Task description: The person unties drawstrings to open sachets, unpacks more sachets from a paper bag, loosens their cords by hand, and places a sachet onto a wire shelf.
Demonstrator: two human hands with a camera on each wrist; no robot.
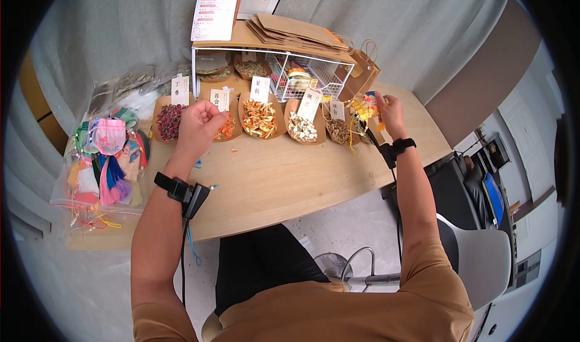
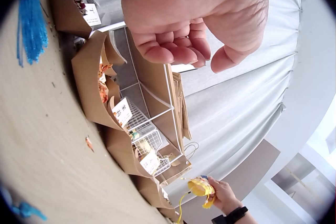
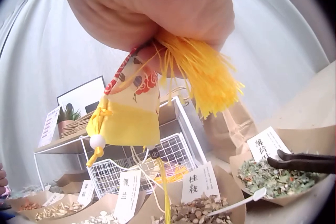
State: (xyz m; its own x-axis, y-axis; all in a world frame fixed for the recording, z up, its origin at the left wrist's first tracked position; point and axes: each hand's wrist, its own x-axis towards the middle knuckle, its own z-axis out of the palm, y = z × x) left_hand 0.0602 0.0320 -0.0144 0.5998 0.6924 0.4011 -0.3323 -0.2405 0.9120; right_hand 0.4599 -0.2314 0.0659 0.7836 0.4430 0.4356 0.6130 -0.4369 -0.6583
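My left hand (image 1: pixel 202 123) is raised by the tray of orange pieces (image 1: pixel 227 128); in the left wrist view its fingers (image 2: pixel 181 55) bend loosely, with a gap to the thumb and nothing between them. On the right, my right hand (image 1: pixel 393 117) holds up a small yellow and white pouch (image 3: pixel 131 121) with a red pattern. The right wrist view shows this hand (image 3: pixel 157 3) gripping the pouch's edge together with an orange-yellow tassel (image 3: pixel 202 74). From the pouch hang a yellow cord and a white bead (image 3: pixel 97 141); below is a tray of brown pieces (image 3: pixel 197 211).
Paper trays with labels, one of dark red buds (image 1: pixel 171 121), line the table (image 1: pixel 272 179) before a white-framed shelf (image 1: pixel 194 70). Bagged pouches and tassels (image 1: pixel 109 155) lie at the left. Dark tongs (image 3: pixel 304 162) reach over the green-leaf tray (image 3: pixel 273 182). A paper bag (image 1: pixel 362 73) stands back right.
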